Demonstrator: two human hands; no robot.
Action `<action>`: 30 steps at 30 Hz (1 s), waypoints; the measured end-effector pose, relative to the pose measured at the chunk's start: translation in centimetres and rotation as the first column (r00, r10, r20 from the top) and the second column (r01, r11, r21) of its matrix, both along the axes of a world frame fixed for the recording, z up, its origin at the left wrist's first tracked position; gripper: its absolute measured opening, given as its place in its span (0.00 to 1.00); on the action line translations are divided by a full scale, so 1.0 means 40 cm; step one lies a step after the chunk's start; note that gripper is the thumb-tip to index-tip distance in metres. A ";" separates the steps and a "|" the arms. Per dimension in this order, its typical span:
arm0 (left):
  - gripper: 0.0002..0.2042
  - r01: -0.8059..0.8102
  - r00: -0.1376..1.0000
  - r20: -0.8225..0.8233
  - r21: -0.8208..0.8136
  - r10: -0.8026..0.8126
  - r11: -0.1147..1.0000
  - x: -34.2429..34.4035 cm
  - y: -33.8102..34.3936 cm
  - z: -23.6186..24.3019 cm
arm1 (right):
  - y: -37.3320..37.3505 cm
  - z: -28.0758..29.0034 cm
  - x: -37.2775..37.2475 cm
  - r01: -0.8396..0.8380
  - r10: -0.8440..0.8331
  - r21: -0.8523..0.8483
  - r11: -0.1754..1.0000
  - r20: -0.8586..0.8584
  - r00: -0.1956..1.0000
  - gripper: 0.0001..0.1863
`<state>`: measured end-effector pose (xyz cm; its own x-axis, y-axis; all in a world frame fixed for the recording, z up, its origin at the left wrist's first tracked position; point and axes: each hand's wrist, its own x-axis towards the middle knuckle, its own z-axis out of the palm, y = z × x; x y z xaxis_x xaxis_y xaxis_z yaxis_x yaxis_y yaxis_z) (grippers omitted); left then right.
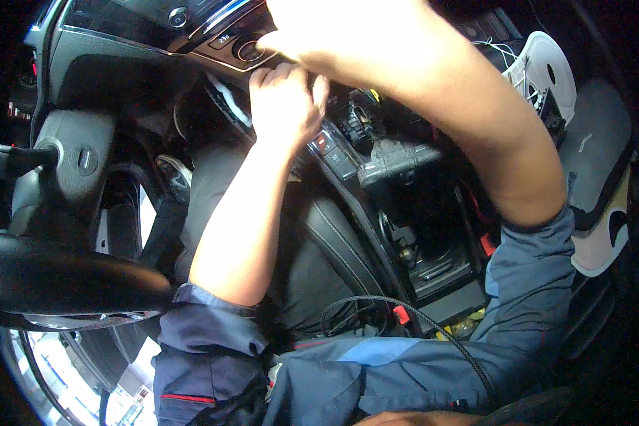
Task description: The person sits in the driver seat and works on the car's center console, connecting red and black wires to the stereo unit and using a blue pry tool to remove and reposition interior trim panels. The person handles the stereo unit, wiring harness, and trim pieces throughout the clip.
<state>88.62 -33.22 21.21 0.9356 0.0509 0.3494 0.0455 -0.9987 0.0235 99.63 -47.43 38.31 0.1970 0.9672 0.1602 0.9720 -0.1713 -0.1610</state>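
I have my left hand (285, 105) at the lower edge of a dashboard trim panel (224, 51), fingers curled against it and the thumb at the right side. The panel carries a round dial (249, 50) and a small lit display. My right hand (302, 32) reaches across from the right at the panel's upper right, washed out by bright light. One of its digits points at the dial; the other fingers are lost in the glare or out of the picture. Below the hands, the centre console (405, 163) has its cover off, baring a dark housing and wiring.
At left are the steering wheel (71, 266) and a column stalk (18, 160). A black braided cable (433, 323) loops over my lap. On the right side lie a white plastic piece (550, 67) with thin wires and a dark grey case (596, 149). A red buckle (402, 314) sits beside the seat.
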 end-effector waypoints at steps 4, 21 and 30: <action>0.17 -0.024 1.000 0.003 -0.138 0.024 0.990 0.010 0.000 -0.006 | -0.005 -0.011 0.006 -0.282 0.282 0.236 0.930 0.032 0.959 0.12; 0.09 0.039 0.984 0.178 -0.136 -0.014 0.990 0.007 -0.007 -0.022 | -0.008 -0.009 -0.008 -0.136 0.129 0.190 0.972 0.048 0.990 0.14; 0.07 0.083 0.987 0.150 -0.207 -0.053 0.975 0.008 -0.002 -0.031 | -0.015 -0.054 -0.001 -0.151 0.143 0.329 0.932 0.050 0.989 0.15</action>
<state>88.94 -33.30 19.97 0.8806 0.0762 0.4676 -0.0416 -0.9707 0.2366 99.60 -48.01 36.13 0.0486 0.8766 0.4787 0.9867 0.0323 -0.1593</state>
